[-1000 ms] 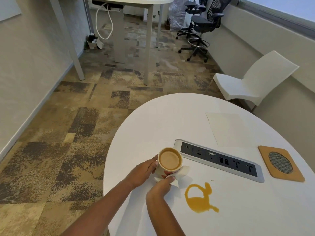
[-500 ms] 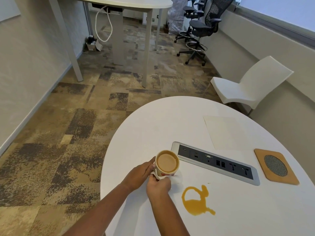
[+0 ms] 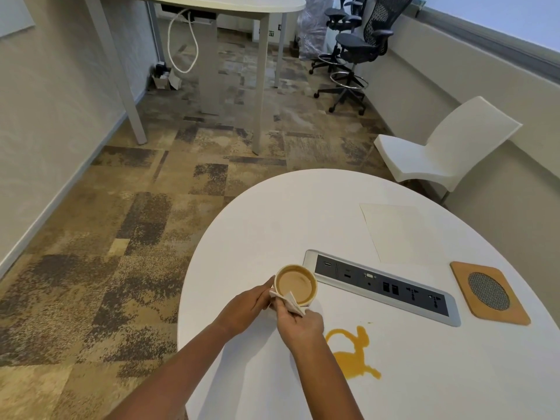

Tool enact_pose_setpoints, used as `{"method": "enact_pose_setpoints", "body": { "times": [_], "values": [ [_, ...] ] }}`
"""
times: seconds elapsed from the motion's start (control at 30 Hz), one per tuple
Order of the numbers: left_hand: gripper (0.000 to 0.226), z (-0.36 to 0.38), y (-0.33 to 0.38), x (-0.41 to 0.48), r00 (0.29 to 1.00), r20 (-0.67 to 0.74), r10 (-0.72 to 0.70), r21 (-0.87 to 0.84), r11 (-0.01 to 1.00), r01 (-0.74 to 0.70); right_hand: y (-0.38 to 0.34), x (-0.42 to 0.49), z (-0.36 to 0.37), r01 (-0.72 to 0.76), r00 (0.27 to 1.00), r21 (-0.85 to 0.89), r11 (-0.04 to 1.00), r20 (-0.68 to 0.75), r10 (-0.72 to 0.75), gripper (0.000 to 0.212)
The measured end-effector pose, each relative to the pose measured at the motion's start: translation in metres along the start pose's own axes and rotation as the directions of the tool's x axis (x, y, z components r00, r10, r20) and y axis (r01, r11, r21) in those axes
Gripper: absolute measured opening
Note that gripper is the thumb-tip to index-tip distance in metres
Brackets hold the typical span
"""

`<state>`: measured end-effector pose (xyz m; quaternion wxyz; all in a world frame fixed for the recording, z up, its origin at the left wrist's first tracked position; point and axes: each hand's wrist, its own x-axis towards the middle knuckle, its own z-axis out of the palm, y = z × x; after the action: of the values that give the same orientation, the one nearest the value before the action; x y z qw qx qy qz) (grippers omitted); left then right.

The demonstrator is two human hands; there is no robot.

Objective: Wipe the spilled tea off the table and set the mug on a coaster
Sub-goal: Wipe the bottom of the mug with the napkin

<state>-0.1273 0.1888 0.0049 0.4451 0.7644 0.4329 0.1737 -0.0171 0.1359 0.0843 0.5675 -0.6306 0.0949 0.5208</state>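
A cream mug (image 3: 296,284) full of milky tea sits near the left edge of the white round table (image 3: 272,213). My left hand (image 3: 247,307) grips its left side. My right hand (image 3: 298,324) presses a folded white napkin (image 3: 291,302) against the mug's near rim and side. An orange tea spill (image 3: 351,353) lies on the table just right of my right hand. The square cork coaster (image 3: 489,294) with a round mesh centre lies at the far right, with nothing on it.
A grey power socket strip (image 3: 381,286) is set into the table between mug and coaster. A white sheet (image 3: 397,233) lies behind it. A white chair (image 3: 445,150) stands beyond the table, office chairs (image 3: 354,53) and a tall desk (image 3: 230,4) farther back.
The napkin lay flat on the table under the mug; my right hand has gathered it and raised it to the mug's near rim. The mug sits slightly lower in view.
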Motion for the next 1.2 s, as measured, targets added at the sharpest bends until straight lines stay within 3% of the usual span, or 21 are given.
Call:
{"method": "enact_pose_setpoints", "body": {
  "times": [0.03, 0.1, 0.2, 0.23, 0.27, 0.5, 0.63, 0.73, 0.83, 0.93, 1.07, 1.2],
  "values": [
    [0.04, -0.001, 0.002, 0.0, 1.0, 0.011, -0.003, 0.02, 1.0, 0.003, -0.002, 0.003, -0.001, -0.17, 0.984, 0.305, 0.937, 0.101, 0.146, 0.045],
    [0.039, -0.001, 0.002, 0.001, 1.0, 0.013, 0.002, 0.036, 0.999, -0.002, -0.009, 0.0, -0.005, -0.312, 0.946, 0.444, 0.84, 0.232, 0.228, 0.043],
    [0.037, 0.002, -0.001, 0.001, 1.0, -0.009, 0.013, 0.037, 0.999, -0.012, -0.014, 0.005, -0.01, -0.281, 0.96, 0.486, 0.827, 0.122, 0.253, 0.028],
    [0.037, 0.002, -0.002, 0.001, 1.0, -0.013, 0.015, 0.035, 0.999, -0.015, -0.016, 0.016, -0.012, -0.353, 0.936, 0.542, 0.762, 0.201, 0.29, 0.036],
    [0.036, 0.002, -0.004, 0.002, 1.0, -0.019, 0.019, 0.038, 0.999, -0.018, -0.021, 0.011, -0.016, -0.333, 0.939, 0.433, 0.838, 0.237, 0.25, 0.045],
    [0.036, 0.003, -0.006, 0.003, 1.0, -0.019, 0.012, 0.042, 0.999, -0.011, -0.04, 0.03, -0.019, -0.279, 0.944, 0.217, 0.935, 0.242, 0.226, 0.05],
    [0.037, 0.005, -0.006, 0.003, 1.0, -0.026, 0.012, 0.036, 0.999, -0.011, -0.044, 0.05, -0.007, -0.136, 0.97, -0.019, 0.991, 0.199, 0.137, 0.043],
    [0.037, 0.005, -0.005, 0.002, 1.0, -0.02, 0.007, 0.029, 1.0, -0.006, -0.049, 0.056, 0.004, 0.016, 0.971, -0.288, 0.957, 0.231, 0.054, 0.04],
    [0.037, 0.005, -0.007, 0.003, 1.0, -0.005, -0.008, 0.04, 0.999, 0.008, -0.057, 0.061, 0.012, 0.163, 0.958, -0.593, 0.789, 0.285, 0.016, 0.041],
    [0.038, 0.007, -0.007, 0.003, 0.999, -0.002, -0.051, 0.029, 0.998, 0.052, -0.067, 0.062, 0.024, 0.318, 0.923, -0.828, 0.461, 0.382, 0.05, 0.044],
    [0.043, 0.011, 0.002, -0.002, 0.993, -0.031, -0.115, -0.068, 0.991, 0.113, -0.076, 0.06, 0.054, 0.456, 0.866, -0.885, 0.097, 0.466, 0.181, 0.042],
    [0.042, 0.014, 0.009, -0.004, 0.974, -0.124, -0.191, -0.221, 0.962, 0.16, -0.068, 0.058, 0.082, 0.446, 0.871, -0.868, -0.216, 0.366, 0.328, 0.044]
  ]
}}
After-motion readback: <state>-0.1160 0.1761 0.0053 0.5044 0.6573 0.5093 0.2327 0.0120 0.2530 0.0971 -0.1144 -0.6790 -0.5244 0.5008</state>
